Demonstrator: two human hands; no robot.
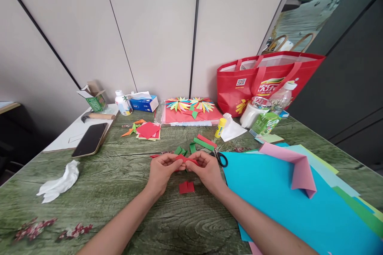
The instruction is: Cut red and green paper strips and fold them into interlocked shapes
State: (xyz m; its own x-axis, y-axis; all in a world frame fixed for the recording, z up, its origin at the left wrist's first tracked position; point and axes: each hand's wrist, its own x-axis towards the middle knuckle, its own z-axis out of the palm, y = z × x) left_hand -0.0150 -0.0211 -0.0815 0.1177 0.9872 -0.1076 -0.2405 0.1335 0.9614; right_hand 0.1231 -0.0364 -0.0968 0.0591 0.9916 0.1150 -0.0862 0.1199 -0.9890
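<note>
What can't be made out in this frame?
All head view:
Held red paper: folds partly covered by left hand and right hand.
Scissors: blades not discernible beside the right hand.
Red bag: most contents, behind its front.
Blue sheet: cut off at lower right.

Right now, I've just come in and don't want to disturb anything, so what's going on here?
A person's left hand and right hand pinch a small folded red paper piece between them, over a green-grey wood-patterned table. A flat red paper square with folds lies just nearer the person. Beyond the hands lies a long green paper strip; a yellow cylindrical glue stick stands farther back. A large blue paper sheet lies to the right.
</note>
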